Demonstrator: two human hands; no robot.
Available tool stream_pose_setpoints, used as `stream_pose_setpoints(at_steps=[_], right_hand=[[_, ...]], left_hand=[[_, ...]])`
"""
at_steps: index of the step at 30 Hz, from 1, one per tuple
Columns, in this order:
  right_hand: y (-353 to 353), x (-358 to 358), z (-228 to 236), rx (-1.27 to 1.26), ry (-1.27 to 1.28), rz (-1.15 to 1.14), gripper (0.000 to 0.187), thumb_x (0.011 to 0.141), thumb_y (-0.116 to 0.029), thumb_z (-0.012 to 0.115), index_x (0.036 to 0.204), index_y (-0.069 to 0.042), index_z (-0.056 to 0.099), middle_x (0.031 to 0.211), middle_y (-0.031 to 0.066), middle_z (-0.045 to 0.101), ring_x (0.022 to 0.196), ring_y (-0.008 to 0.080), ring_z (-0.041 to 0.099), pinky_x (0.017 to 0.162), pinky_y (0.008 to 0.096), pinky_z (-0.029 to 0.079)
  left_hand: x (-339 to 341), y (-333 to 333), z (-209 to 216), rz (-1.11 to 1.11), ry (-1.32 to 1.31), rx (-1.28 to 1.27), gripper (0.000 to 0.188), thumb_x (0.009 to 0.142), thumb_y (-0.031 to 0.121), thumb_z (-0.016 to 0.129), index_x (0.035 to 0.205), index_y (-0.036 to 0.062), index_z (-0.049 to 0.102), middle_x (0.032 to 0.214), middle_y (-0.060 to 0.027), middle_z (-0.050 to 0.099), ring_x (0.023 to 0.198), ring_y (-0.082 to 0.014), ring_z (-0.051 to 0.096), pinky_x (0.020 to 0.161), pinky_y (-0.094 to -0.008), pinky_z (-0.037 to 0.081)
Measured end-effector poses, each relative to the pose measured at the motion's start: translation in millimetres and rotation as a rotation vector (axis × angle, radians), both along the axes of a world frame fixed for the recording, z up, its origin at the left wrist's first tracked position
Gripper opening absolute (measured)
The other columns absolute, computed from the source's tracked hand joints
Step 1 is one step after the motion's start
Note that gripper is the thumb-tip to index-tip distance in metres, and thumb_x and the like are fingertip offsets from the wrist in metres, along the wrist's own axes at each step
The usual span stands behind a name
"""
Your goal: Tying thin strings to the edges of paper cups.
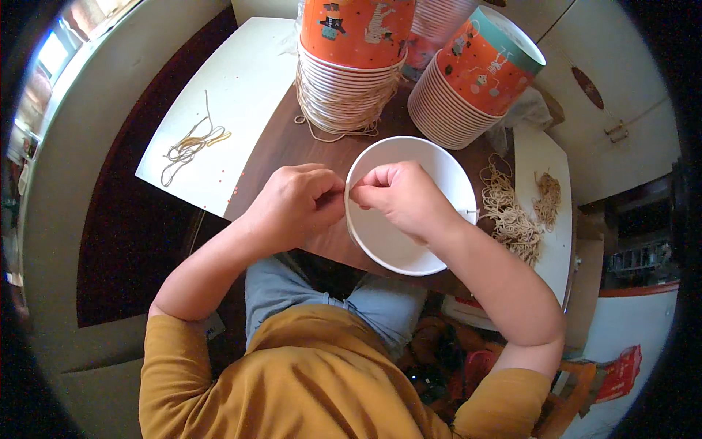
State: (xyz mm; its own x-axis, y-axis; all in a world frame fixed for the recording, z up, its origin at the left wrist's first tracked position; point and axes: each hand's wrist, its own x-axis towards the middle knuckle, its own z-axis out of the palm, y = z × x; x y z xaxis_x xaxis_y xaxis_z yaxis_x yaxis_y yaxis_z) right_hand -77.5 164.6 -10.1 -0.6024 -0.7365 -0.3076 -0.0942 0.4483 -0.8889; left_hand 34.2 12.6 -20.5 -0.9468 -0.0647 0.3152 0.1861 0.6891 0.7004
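Note:
A white paper bucket stands at the table's near edge with its mouth turned up toward me. My left hand is closed against the outside of its left rim, fingertips bunched. Inside the mouth, my right hand pinches at the same stretch of rim, opposite the left fingers. Whatever is between the fingertips is hidden or too small to name. On the bucket's right rim a small dark bit pokes inward, beside a light spot like a cord end.
Behind stand a stack of orange-patterned buckets wound with cord and another leaning stack. Tangled beige cord lies right of the bucket, with a smaller bundle beyond. Loose cords lie on the white left leaf.

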Motion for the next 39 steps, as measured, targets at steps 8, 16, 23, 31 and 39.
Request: stream_pose_setpoints(at_steps=[8,16,23,31,39], right_hand=[[36.3,13.2,36.7,0.116,0.094,0.280,0.070,0.079,-0.027,0.074,0.135,-0.001,0.041,0.093,0.0039,0.059,0.071,0.0095,0.053,0.066,0.0252,0.046],[59.4,41.7,48.2,0.233,0.765,0.404,0.035,0.073,-0.022,0.073,0.097,-0.002,0.056,0.090,0.0143,0.060,0.086,0.0349,0.062,0.072,0.0439,0.050],[64.4,48.2,57.1,0.143,1.136,0.334,0.016,0.073,-0.015,0.070,0.082,-0.009,0.059,0.080,0.0097,0.056,0.077,0.0297,0.059,0.070,0.0403,0.045],[42.4,30.6,71.0,-0.230,0.957,0.513,0.011,0.075,-0.013,0.069,0.080,-0.005,0.064,0.073,0.0085,0.055,0.071,0.0276,0.053,0.067,0.0371,0.043],[48.6,37.0,58.4,-0.417,1.466,-0.208,0.020,0.069,-0.010,0.074,0.083,-0.007,0.061,0.087,0.0081,0.056,0.083,0.0288,0.055,0.073,0.0389,0.042]], left_hand=[[20.0,-4.4,-14.9,0.090,-0.064,0.350,0.010,0.077,0.008,0.062,0.078,-0.0025,0.063,0.069,-0.0082,0.061,0.060,-0.0134,0.057,0.055,-0.0271,0.044],[46.4,-15.2,-19.4,-0.161,-0.039,0.896,0.010,0.079,0.001,0.051,0.072,0.0030,0.058,0.106,-0.0112,0.059,0.092,-0.0110,0.054,0.080,-0.0257,0.042],[36.7,11.1,-2.2,-0.270,-0.164,1.127,0.016,0.096,0.012,0.053,0.096,-0.0012,0.061,0.093,-0.0067,0.066,0.082,-0.0092,0.060,0.073,-0.0228,0.049],[35.6,23.2,16.3,-0.196,-0.174,0.596,0.017,0.085,0.008,0.064,0.099,-0.0019,0.065,0.080,-0.0058,0.066,0.076,-0.0075,0.061,0.067,-0.0242,0.050],[42.8,16.5,17.9,-0.210,-0.261,0.796,0.016,0.092,0.012,0.059,0.096,-0.0031,0.061,0.081,-0.0021,0.064,0.075,-0.0068,0.058,0.070,-0.0216,0.048]])
